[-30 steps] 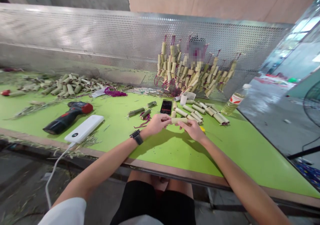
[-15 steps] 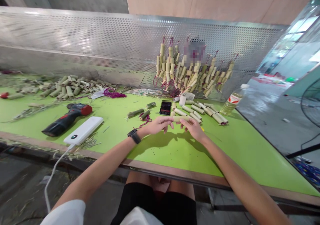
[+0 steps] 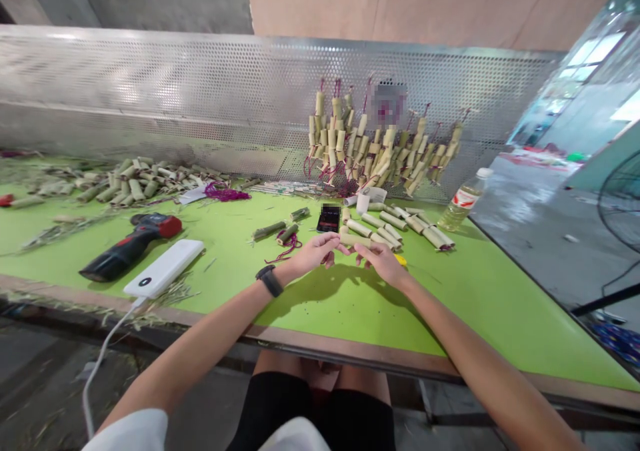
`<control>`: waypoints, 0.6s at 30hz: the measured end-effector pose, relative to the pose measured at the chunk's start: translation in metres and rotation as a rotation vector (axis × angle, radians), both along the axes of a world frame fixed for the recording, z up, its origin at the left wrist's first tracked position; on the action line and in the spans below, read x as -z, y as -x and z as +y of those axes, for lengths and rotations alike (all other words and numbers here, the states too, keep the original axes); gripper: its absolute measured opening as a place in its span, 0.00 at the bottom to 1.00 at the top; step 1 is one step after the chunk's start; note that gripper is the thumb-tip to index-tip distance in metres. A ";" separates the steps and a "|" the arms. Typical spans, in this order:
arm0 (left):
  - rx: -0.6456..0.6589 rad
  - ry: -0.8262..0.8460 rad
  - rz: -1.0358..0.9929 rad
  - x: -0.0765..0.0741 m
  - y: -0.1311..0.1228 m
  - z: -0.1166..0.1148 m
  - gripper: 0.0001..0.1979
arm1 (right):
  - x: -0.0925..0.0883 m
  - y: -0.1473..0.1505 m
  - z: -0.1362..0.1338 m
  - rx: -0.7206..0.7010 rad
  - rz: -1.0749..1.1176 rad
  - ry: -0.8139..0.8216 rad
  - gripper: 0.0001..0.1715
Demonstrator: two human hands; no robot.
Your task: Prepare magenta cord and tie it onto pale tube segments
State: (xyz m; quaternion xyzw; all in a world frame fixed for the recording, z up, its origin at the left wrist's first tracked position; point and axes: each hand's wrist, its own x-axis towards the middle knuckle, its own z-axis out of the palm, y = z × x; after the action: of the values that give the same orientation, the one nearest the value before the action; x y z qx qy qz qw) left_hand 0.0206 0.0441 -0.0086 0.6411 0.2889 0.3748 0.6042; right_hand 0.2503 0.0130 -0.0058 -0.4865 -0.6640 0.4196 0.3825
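Between my two hands, just above the green table point(image 3: 435, 317), is a short pale bamboo tube point(image 3: 354, 240). My left hand point(image 3: 317, 251) pinches its left end between thumb and fingers. The fingers of my right hand point(image 3: 381, 261) are closed around its right end. Just behind the hands lie several cut bamboo tubes point(image 3: 393, 221) and a phone point(image 3: 329, 219). Part of a yellow object point(image 3: 401, 259) shows beside my right hand. Left of my left hand rest a greener bamboo piece point(image 3: 269, 230) and one with purple string point(image 3: 289, 235).
A cordless drill point(image 3: 133, 245) and a white power bank point(image 3: 165, 267) with a cable lie on the left. Behind them is a heap of bamboo tubes point(image 3: 127, 181) near purple string point(image 3: 227, 191). Strung bamboo pieces point(image 3: 385, 147) hang on the perforated metal panel point(image 3: 210, 91). A bottle point(image 3: 465, 201) stands at right.
The tube's right end has dipped slightly, and my right hand has shifted a little left and down. More of the yellow object shows. The view has moved slightly.
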 end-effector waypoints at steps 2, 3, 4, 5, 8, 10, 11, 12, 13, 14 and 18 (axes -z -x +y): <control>-0.041 -0.014 0.016 -0.001 -0.002 0.000 0.20 | 0.001 -0.001 0.001 0.008 -0.008 0.002 0.34; -0.060 -0.018 0.024 -0.002 -0.002 -0.001 0.19 | 0.001 -0.001 0.001 0.010 -0.005 0.004 0.34; -0.080 -0.020 0.029 -0.003 -0.003 -0.001 0.18 | 0.001 -0.001 0.001 0.010 0.002 0.005 0.34; -0.098 -0.018 0.033 -0.004 -0.003 -0.001 0.18 | 0.001 -0.001 0.001 0.007 0.012 0.007 0.34; -0.163 -0.005 0.023 -0.007 -0.003 -0.002 0.19 | 0.000 0.000 0.001 0.001 0.063 0.020 0.32; -0.222 -0.010 -0.004 -0.008 -0.002 -0.002 0.21 | 0.000 0.000 0.001 0.015 0.105 0.032 0.31; -0.255 -0.011 -0.022 -0.008 -0.001 -0.002 0.21 | 0.000 0.000 0.001 0.026 0.127 0.037 0.30; -0.288 -0.009 -0.039 -0.008 0.001 -0.002 0.21 | 0.000 0.000 0.002 0.038 0.151 0.042 0.28; -0.318 -0.001 -0.053 -0.008 0.002 -0.001 0.21 | 0.001 -0.001 0.002 0.047 0.175 0.046 0.27; -0.346 0.011 -0.065 -0.008 0.003 -0.001 0.21 | 0.002 -0.001 0.003 0.054 0.201 0.049 0.26; -0.374 0.054 -0.077 -0.009 0.005 0.000 0.20 | 0.005 -0.003 0.007 0.075 0.285 0.075 0.25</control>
State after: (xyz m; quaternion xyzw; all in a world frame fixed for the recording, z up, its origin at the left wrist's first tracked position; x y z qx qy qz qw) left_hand 0.0157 0.0444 0.0001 0.5449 0.3895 0.4971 0.5515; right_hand 0.2531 0.0204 -0.0113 -0.4605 -0.5683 0.4945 0.4696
